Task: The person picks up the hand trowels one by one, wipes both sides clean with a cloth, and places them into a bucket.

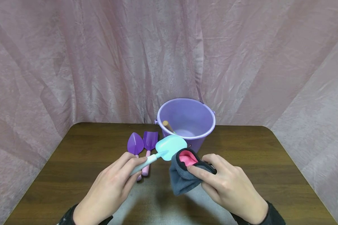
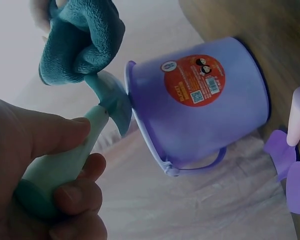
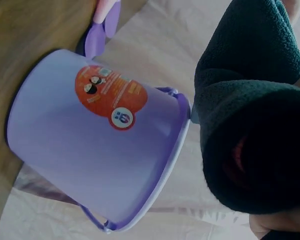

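Note:
My left hand [image 1: 112, 181] grips a small light-blue garden trowel [image 1: 170, 145] by its pale handle, blade pointing forward and right. In the left wrist view the thumb lies along the handle [image 2: 65, 160] and the fingers curl round it. My right hand [image 1: 228, 186] pinches a bunched grey-blue fleecy cloth [image 1: 180, 181] with black edging and a bright pink inner side. In the head view the cloth sits right at the lower edge of the blade. Both are held close in front of a lilac bucket [image 2: 205, 130].
The bucket stands at the table's far edge, a wooden rod [image 1: 167, 125] leaning inside. Left of it, a purple pointed trowel [image 1: 135, 143] and a purple square-bladed shovel [image 1: 150, 140], both pink-handled, lie on the brown wooden table [image 1: 256, 156]. A pink curtain [image 1: 115, 62] hangs behind.

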`<state>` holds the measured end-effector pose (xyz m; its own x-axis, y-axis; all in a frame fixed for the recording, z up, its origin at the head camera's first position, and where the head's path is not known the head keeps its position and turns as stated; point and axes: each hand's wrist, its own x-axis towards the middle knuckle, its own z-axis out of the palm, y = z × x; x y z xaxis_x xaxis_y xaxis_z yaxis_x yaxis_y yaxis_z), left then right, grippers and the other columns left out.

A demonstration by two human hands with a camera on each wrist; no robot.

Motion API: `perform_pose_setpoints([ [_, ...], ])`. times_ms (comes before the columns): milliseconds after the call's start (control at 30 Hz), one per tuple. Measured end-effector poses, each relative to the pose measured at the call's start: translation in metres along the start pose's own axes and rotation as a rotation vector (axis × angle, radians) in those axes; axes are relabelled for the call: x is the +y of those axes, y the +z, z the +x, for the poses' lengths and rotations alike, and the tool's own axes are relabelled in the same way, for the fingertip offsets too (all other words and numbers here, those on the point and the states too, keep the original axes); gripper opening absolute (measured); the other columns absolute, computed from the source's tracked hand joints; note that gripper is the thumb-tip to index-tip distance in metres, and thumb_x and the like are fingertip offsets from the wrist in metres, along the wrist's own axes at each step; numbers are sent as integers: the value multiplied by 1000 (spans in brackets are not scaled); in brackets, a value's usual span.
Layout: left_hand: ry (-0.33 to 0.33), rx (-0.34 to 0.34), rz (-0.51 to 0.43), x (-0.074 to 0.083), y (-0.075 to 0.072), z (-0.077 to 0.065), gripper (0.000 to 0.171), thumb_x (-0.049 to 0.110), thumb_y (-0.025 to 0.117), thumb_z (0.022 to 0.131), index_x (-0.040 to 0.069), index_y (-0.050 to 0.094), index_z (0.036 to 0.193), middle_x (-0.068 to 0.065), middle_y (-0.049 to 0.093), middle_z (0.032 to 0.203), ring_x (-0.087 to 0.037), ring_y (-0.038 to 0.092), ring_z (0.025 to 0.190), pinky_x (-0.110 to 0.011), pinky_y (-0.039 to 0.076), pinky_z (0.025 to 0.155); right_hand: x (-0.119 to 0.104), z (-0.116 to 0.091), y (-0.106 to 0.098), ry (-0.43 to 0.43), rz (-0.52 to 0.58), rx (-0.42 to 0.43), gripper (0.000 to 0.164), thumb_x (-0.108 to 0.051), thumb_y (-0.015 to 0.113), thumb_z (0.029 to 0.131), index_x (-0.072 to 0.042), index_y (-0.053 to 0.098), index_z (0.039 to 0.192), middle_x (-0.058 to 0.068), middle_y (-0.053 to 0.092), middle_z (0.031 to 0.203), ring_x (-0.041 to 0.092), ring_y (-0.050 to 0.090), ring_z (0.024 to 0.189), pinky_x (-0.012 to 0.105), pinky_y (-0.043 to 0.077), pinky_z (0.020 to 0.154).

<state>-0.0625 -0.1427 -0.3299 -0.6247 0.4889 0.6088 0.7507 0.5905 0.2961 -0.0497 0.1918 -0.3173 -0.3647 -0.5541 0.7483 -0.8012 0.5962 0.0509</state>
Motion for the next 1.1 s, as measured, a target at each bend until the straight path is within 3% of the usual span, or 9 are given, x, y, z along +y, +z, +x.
perform_pose_setpoints([
  [100,16,6,1,0,0,0,54,0,83,86,18,67,135,11,60,114,-2,55,82,-18,45,69,-1,1,1,-27,9,-2,41,-12,41,103,-19,79,117,10,63,104,19,60,78,17,40,42],
  [167,18,4,3,-1,1,0,57,-2,85,83,18,68,134,11,59,114,-1,55,82,-18,45,69,-2,2,2,-46,13,-5,41,-12,42,103,-19,79,118,10,64,105,20,62,80,20,45,44],
  [233,18,-7,-5,-1,0,0,52,1,82,88,19,68,134,12,59,115,-1,55,83,-18,45,70,-3,2,2,-65,14,-8,40,-12,42,104,-19,79,118,10,65,105,21,64,82,23,48,46],
  [367,17,-26,-29,-1,-1,0,27,26,62,109,19,68,135,12,59,116,-1,56,85,-18,46,72,-3,3,4,-92,16,-27,39,-12,43,106,-20,79,119,9,65,106,19,61,80,23,49,47],
  [467,30,-19,-49,-1,-2,1,37,37,43,115,18,67,136,11,60,116,-1,56,85,-18,46,73,-2,2,5,-102,22,-48,39,-13,43,107,-21,79,118,8,65,106,18,59,78,20,47,47],
  [733,33,-8,-96,-3,-7,8,40,37,45,114,15,65,141,10,60,114,-1,53,80,-14,42,71,0,-5,8,-54,43,-174,44,-15,37,109,-25,77,123,3,63,109,14,58,81,17,42,48],
  [867,38,-15,-90,-7,-10,17,30,21,62,109,14,66,138,8,60,113,-3,50,78,-14,41,69,2,-11,9,21,66,-279,44,-22,35,111,-28,74,130,-1,61,110,11,55,83,14,39,50],
  [1000,42,-24,-76,-13,-11,30,43,0,71,97,15,66,136,8,59,112,-5,50,77,-14,40,67,6,-15,13,58,76,-336,38,-13,60,103,-29,72,135,-3,58,109,10,53,83,14,40,54],
  [1100,41,-30,-53,-19,-11,41,45,-2,70,95,14,66,137,7,59,114,-5,50,78,-16,39,66,10,-18,17,76,86,-356,50,-6,77,90,-27,71,135,-4,57,109,9,53,83,16,44,59],
])
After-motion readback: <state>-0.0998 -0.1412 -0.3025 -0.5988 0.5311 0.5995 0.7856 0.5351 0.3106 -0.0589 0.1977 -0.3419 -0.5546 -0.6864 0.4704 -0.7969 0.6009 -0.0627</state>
